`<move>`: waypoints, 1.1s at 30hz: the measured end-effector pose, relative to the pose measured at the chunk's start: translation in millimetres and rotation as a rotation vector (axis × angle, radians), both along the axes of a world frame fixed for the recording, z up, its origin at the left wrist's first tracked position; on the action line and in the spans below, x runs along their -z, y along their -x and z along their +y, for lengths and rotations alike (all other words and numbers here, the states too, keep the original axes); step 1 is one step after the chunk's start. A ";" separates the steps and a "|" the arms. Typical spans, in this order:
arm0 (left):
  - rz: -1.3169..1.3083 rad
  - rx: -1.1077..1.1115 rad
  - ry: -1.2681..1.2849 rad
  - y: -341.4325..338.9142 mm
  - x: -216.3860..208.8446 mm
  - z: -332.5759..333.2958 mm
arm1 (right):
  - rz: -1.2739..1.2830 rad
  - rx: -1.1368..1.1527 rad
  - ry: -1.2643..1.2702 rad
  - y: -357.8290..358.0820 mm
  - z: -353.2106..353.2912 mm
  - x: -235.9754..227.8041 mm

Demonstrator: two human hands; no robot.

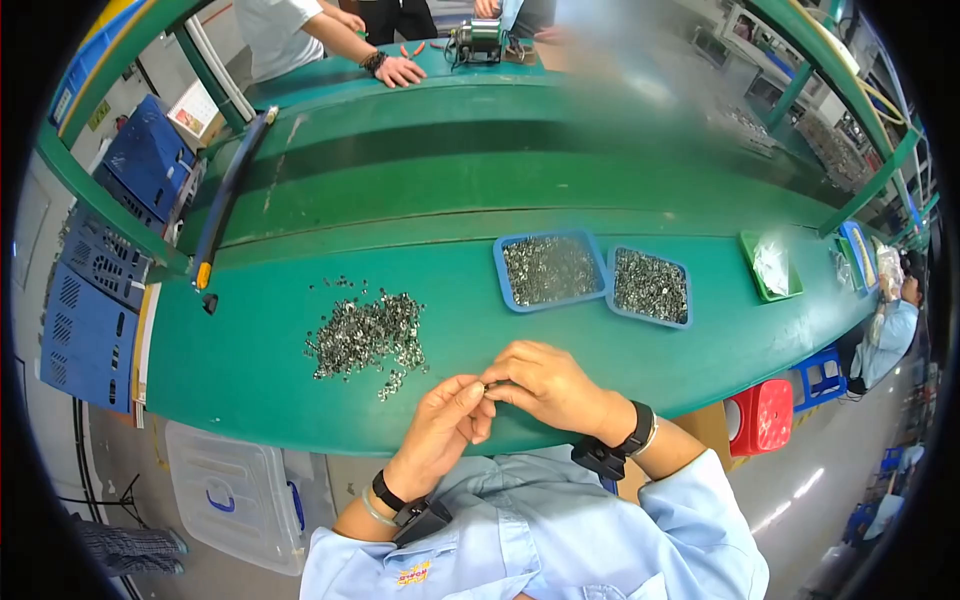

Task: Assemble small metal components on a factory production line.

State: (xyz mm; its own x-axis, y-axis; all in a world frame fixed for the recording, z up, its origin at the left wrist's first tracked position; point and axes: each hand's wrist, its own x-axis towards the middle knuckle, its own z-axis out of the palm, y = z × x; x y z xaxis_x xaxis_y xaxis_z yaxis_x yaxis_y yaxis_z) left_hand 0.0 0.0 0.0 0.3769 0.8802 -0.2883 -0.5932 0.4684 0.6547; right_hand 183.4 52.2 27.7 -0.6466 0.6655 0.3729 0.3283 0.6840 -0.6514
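Note:
My left hand (447,420) and my right hand (541,382) meet over the near edge of the green table (240,380). Their fingertips pinch together on a tiny dark metal part (487,388), mostly covered by the fingers, so its exact kind does not show. Just beyond my left hand lies a loose pile of small shiny metal parts (366,335), with a few strays around it. Past my right hand stand two blue trays side by side, a left tray (507,291) and a right tray (650,318), both filled with similar small metal pieces.
A green tray (794,292) with a clear plastic bag stands farther right. A red stool (770,416) is by the table's right side, a lidded clear bin (225,490) below its left. Across the green belt, another person's hand (401,71) rests near a small motor (480,42).

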 end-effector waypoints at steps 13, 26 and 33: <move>-0.081 -0.071 -0.003 -6.1 -8.6 -0.5 | 0.699 0.033 -0.301 -59.1 -25.8 -156.1; -0.081 -0.106 -0.005 5.4 -9.3 -12.4 | 1.035 -0.301 -0.454 -37.6 -73.6 -162.4; -0.125 -0.146 0.005 8.7 -12.6 -6.5 | 1.063 -0.325 -0.343 -10.3 -55.6 -150.8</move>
State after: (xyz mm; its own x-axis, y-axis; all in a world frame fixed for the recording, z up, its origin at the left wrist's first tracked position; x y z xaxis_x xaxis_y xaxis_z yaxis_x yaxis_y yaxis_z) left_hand -8.7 -6.5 12.6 0.2786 0.9269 -0.2516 -0.7315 0.3746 0.5697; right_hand 193.7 -3.4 178.5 -0.0209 0.2845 0.9585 -0.4959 0.8295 -0.2570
